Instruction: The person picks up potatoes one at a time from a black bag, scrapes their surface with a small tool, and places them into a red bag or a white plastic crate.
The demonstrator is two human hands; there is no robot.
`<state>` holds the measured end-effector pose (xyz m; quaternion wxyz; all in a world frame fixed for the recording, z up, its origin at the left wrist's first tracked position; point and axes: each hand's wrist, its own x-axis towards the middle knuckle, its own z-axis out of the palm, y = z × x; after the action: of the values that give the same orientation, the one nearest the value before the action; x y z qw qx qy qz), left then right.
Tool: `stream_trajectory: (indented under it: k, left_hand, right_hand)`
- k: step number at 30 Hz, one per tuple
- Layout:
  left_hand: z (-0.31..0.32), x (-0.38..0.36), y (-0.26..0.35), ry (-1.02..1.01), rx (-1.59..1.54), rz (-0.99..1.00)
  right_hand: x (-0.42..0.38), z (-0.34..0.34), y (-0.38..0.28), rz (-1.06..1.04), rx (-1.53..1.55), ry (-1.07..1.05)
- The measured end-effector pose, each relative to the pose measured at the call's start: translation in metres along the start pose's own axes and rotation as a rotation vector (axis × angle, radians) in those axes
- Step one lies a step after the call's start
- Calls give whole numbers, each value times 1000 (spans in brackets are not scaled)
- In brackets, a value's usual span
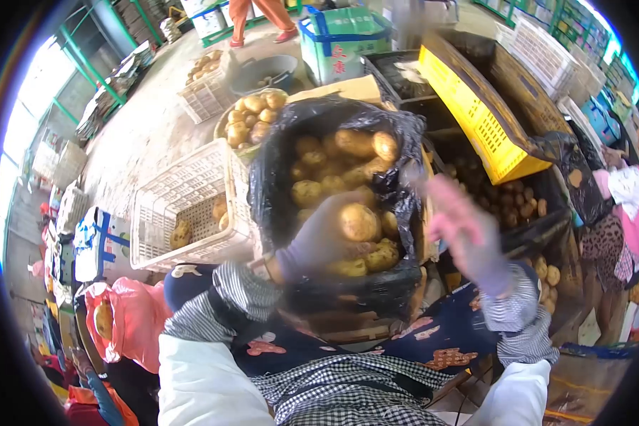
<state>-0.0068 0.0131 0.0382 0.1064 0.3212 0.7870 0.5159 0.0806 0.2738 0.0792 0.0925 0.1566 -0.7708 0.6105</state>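
My left hand (319,238), in a greyish glove, is curled around a yellow-brown potato (360,222), thumb above it and fingers below. It is over a crate lined with a black plastic bag (277,177), which holds several more potatoes (355,142). My right hand (468,231), smeared by motion, hovers just past the right edge of the bag. Its pinkish fingers look stretched out and apart, with nothing seen in them.
A white plastic crate (192,163) with a few potatoes stands left. Beyond the bag are a basket of potatoes (252,117) and a grey tub (266,71). A yellow crate (468,113) leans over small dark potatoes (508,202) at right. A pink bag (131,312) lies near my left elbow.
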Motion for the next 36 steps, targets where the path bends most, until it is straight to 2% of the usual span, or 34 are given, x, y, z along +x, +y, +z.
stream_trajectory:
  k: [1,2,4,8,11,14,17,20,24,26,27,29,31,32,34,35,36]
  left_hand:
    - [-2,-4,-5,47,-86,14]
    - [-4,-12,-11,96,-42,7]
    - [-8,-27,-21,192,42,-12]
    - [-22,-39,-22,204,110,-145]
    - [-21,-39,-35,210,92,-184]
    - [-17,-37,-37,248,142,-110]
    - [-19,-36,-34,230,204,-138]
    - [-17,-35,-41,203,128,-240]
    - [-15,-31,-36,214,227,-146]
    - [-12,-30,-29,231,218,-134]
    - [-9,-30,-31,233,128,-117]
    - [-4,-32,-37,233,-52,-82]
    - [-4,-30,-25,162,-233,-111]
    - [-4,-29,-19,123,-323,-124]
    - [7,-29,-32,87,-324,-16]
    - [12,-29,-38,66,-323,41]
    - [14,-27,-32,56,-323,2]
  right_hand:
    - [10,23,11,-29,4,-153]
    - [12,44,24,-36,56,-198]
    - [14,71,46,9,124,-237]
    - [14,97,54,-114,-12,-290]
    - [16,102,63,-95,-23,-275]
    - [21,101,64,-43,-22,-241]
    - [21,101,67,-65,-47,-273]
    - [17,101,71,-105,-32,-307]
    - [16,95,67,73,168,-58]
    - [18,87,75,174,131,40]
    - [15,82,90,207,99,19]
    - [9,80,100,341,283,-45]
    - [9,90,85,526,717,-130]
    - [11,94,75,597,823,-157]
    - [13,99,56,728,1041,-208]
    - [14,97,58,727,1048,-185]
    - [14,95,60,631,928,-160]
